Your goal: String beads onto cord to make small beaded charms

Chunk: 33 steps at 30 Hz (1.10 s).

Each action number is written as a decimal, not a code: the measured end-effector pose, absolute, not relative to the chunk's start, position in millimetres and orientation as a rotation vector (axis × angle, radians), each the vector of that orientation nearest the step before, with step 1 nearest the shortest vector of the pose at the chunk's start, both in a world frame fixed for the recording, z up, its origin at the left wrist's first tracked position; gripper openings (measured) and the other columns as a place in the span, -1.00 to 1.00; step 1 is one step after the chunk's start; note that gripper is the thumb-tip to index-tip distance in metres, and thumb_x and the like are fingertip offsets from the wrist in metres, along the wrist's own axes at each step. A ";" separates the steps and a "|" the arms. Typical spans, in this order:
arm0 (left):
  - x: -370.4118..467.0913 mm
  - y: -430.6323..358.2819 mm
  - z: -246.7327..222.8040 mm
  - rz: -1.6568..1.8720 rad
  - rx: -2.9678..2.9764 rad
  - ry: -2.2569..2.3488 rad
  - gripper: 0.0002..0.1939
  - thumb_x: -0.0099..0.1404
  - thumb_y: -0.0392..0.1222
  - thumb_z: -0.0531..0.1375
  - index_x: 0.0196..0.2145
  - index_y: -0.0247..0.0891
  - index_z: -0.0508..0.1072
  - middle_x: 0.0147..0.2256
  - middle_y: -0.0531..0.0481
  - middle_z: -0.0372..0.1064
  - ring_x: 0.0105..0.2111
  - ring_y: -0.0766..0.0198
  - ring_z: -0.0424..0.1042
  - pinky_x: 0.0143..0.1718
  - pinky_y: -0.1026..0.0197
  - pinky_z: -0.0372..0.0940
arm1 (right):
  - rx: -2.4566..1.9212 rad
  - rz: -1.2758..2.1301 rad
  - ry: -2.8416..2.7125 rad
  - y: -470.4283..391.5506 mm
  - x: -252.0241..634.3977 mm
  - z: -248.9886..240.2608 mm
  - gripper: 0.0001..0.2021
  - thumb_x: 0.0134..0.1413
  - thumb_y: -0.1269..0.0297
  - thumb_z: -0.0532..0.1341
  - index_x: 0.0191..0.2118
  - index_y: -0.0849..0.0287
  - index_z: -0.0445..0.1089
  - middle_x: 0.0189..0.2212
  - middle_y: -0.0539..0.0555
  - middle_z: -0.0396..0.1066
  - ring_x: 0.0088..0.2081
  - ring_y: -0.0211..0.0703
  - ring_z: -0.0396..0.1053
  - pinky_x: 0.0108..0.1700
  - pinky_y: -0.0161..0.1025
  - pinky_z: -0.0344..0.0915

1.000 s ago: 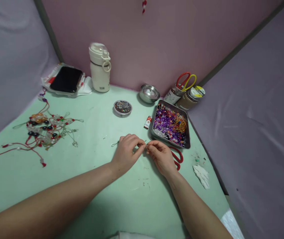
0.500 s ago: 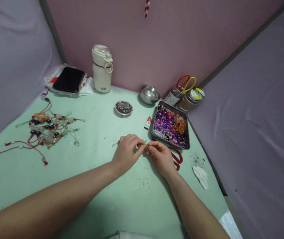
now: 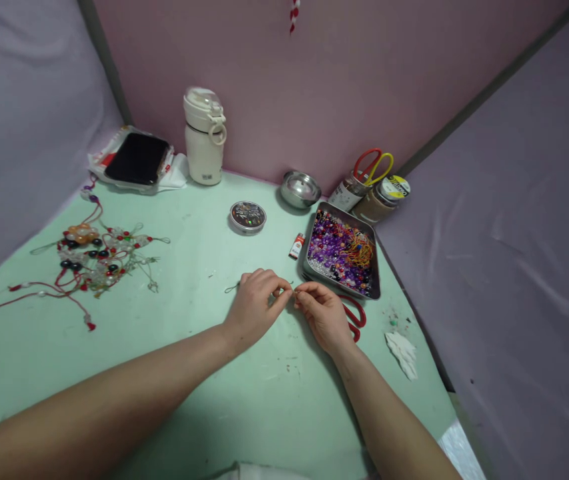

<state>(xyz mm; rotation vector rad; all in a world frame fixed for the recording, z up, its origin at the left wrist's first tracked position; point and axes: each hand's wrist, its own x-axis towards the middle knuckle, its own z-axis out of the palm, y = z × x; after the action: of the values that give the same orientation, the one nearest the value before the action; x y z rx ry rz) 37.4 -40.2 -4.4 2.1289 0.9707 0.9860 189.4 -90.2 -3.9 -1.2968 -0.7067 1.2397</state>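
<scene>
Over the middle of the table, my left hand [image 3: 259, 303] is closed in a pinch, thumb against forefinger. A thin dark cord [image 3: 232, 289] with a looped end sticks out behind it to the left. My right hand [image 3: 322, 313] pinches too, its fingertips almost meeting the left ones. Whatever small thing sits between the right fingertips is too tiny to make out. Red-handled scissors [image 3: 357, 317] lie partly hidden behind the right hand. Just beyond that hand stands a metal tray [image 3: 378, 283] of purple, clear, dark and red beads with a tangle of orange-yellow thread.
Beaded red-cord ornaments [image 3: 94, 257] lie at left. Farther back are a phone [image 3: 137, 159], a white bottle [image 3: 204, 147], a round tin [image 3: 248, 218], a steel bowl [image 3: 300, 190], a lighter [image 3: 296, 246] and jars [image 3: 382, 200]. Crumpled tissue [image 3: 402, 355] lies at right.
Both hands keep nearly the same pinch and place. The right fingers have shifted very slightly; the objects on the table stay where they were.
</scene>
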 end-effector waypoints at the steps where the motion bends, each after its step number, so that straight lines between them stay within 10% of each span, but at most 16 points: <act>1: 37.4 -40.4 -4.1 0.987 2.128 0.975 -0.90 0.31 -0.23 0.16 -0.37 -0.21 0.42 -0.43 0.08 0.36 -0.33 0.25 0.32 -0.23 0.11 0.08 | -1.297 1.238 -0.709 -90.3 189.5 -3.7 -0.82 -0.21 0.25 0.44 -0.41 0.15 0.49 -0.48 -0.04 0.43 -0.46 -0.32 0.30 -0.33 -0.29 0.26; 33: 37.7 -41.7 -4.2 0.959 2.153 0.972 -0.89 0.33 -0.21 0.15 -0.36 -0.21 0.44 -0.41 0.07 0.36 -0.32 0.25 0.31 -0.22 0.12 0.06 | -1.287 1.229 -0.766 -90.8 191.3 -10.9 -0.83 -0.19 0.26 0.43 -0.40 0.14 0.51 -0.49 -0.05 0.43 -0.45 -0.32 0.28 -0.31 -0.30 0.25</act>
<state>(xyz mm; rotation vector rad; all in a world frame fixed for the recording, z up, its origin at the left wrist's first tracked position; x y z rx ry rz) 37.7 -41.7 -4.2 2.1531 0.9720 0.9592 191.3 -90.8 -10.9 -1.2865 -0.7658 1.2290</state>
